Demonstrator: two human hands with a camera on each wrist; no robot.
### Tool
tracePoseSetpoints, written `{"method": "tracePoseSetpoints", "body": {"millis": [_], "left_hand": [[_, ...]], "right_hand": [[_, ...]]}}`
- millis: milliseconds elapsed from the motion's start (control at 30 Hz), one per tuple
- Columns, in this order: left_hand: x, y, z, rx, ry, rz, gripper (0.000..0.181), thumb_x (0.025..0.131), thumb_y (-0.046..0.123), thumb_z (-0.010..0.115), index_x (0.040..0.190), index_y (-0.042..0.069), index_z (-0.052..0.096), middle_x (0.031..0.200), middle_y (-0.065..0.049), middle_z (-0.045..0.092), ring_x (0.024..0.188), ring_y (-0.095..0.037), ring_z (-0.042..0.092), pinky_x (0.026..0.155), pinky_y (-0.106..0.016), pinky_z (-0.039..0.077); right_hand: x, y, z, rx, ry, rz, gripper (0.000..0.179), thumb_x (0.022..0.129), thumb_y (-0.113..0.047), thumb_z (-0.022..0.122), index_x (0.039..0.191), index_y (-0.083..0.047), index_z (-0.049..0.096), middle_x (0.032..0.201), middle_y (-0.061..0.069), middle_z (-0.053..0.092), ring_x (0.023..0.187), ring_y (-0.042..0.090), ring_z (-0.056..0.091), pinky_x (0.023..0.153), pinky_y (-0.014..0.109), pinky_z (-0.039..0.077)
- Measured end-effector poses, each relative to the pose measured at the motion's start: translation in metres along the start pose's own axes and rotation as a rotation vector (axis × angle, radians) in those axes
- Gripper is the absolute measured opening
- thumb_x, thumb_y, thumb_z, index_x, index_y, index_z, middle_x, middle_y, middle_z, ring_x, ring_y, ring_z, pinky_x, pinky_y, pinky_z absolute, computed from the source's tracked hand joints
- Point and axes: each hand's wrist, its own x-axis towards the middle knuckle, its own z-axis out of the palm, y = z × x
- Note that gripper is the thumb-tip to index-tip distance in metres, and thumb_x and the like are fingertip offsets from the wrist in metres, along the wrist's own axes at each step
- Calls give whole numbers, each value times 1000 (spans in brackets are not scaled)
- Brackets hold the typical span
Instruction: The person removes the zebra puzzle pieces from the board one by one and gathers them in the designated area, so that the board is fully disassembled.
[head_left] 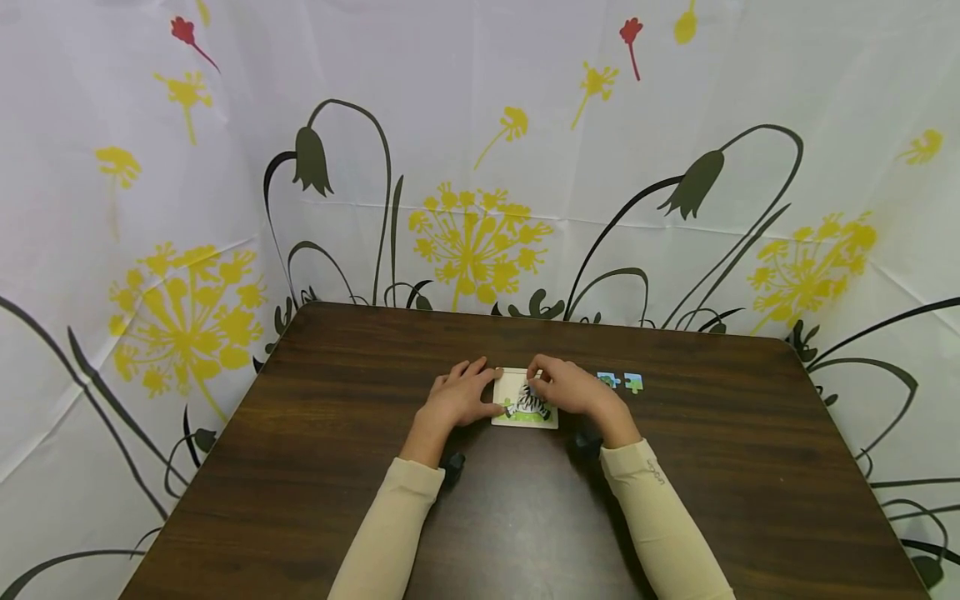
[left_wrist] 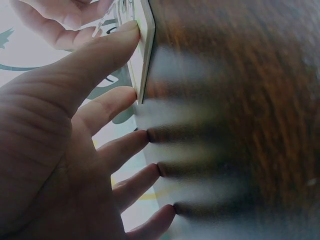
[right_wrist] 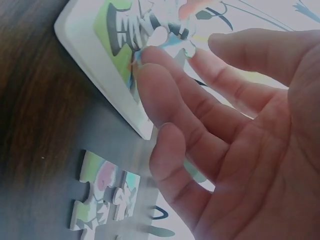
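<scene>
A small square jigsaw tray [head_left: 512, 382] with a pale rim lies on the table, a zebra picture [head_left: 531, 405] partly assembled in it. My left hand [head_left: 459, 397] rests at its left side with fingers spread; thumb [left_wrist: 127, 37] and forefinger [left_wrist: 122, 97] touch the tray's edge, the other fingertips rest on the table. Over the tray's upper right, my right hand [head_left: 566, 385] pinches a jigsaw piece [right_wrist: 159, 36] just above the picture. The fingers hide much of that piece.
Two loose jigsaw pieces, one at the left [head_left: 607, 380] and one at the right [head_left: 633, 382], lie right of the tray. The dark wooden table [head_left: 300, 467] reaches back to a white flowered cloth [head_left: 480, 125].
</scene>
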Motion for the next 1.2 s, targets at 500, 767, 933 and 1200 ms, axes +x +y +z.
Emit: {"method": "tracePoseSetpoints", "body": {"millis": [500,767,933,1200], "left_hand": [[-2,0,-1,-6,-7,-2,75,101,50,73,167,30,43,180,-8,25,166,-39,22,128,-68,26],[-2,-1,0,-12,-9,0,76,101,49,74,167,30,42,180,-8,25,166,-39,22,127,-69,26],[-2,-1,1,-16,-7,1,76,101,50,74,167,30,43,180,-8,25,166,-39,22,127,-69,26],[-1,-2,1,-18,-7,8,76,101,49,73,168,31,42,180,-8,24,166,-39,21,128,-69,25]], "right_hand": [[-1,-2,-3,-29,23,-34,5,110,-19,61,110,-15,64,97,6,67,75,18,58,68,33,48],[-5,-4,-8,9,-1,-91,7,110,-16,62,107,-13,67,95,5,67,76,15,61,68,33,49],[-12,-6,-15,31,-1,-85,9,110,-16,62,107,-11,68,96,9,70,76,16,61,68,33,50],[-24,4,-34,66,26,-62,12,109,-14,61,107,-7,70,99,17,72,74,18,61,70,33,52]]}}
